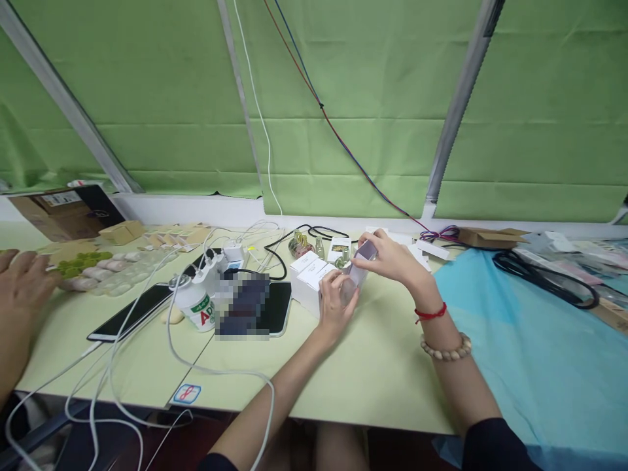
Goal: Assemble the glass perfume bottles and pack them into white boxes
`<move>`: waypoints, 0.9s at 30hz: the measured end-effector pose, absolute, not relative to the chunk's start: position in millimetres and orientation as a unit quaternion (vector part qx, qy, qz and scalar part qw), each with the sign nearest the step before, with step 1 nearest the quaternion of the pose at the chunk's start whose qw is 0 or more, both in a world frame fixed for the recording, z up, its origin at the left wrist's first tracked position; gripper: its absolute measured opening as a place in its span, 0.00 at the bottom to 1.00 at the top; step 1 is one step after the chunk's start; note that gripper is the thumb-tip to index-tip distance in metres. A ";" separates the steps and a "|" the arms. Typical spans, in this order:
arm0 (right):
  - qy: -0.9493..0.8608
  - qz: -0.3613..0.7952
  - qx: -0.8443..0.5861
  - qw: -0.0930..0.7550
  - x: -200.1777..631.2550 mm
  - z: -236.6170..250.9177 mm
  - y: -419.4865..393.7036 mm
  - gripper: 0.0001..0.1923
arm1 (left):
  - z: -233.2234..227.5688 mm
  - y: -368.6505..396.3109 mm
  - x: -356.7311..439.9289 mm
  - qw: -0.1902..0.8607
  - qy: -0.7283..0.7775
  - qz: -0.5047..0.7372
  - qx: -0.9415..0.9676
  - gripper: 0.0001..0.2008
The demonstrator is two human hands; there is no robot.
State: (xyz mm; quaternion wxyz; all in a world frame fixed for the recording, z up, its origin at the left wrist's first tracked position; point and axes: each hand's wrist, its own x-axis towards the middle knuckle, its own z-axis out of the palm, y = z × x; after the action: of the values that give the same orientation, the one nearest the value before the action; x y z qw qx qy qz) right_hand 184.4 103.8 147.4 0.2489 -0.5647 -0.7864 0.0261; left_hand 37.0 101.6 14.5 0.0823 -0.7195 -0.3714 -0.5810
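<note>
My left hand [334, 302] and my right hand [390, 258] together hold a small clear box [357, 269] with an open flap above the pale green table [373, 373]. The left hand grips its lower end, the right hand pinches the upper flap. White cartons [308, 280] stand just left of my hands. Behind them sit small gold-capped bottles [305, 243]. My right wrist wears a red string and a bead bracelet.
A white bottle with green label [195, 307], a dark tablet [132, 313], a charger with white cables [234, 252] lie at left. Another person's hand [22, 281] rests at the far left. A blue sheet [540, 353] with black scissors [544, 278] covers the right.
</note>
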 end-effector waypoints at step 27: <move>-0.829 0.127 -0.488 0.242 207.2 153.5 106.9 0.07 | 6.1 102.4 37.3 -0.099 -0.376 -0.543 -0.745 0.08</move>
State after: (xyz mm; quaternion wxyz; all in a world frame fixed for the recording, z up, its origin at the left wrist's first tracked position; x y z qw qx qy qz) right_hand 207.2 106.9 153.5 0.2422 -0.4877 -0.8291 0.1269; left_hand 37.3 102.4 6.1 -0.0987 -0.7445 -0.3759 -0.5428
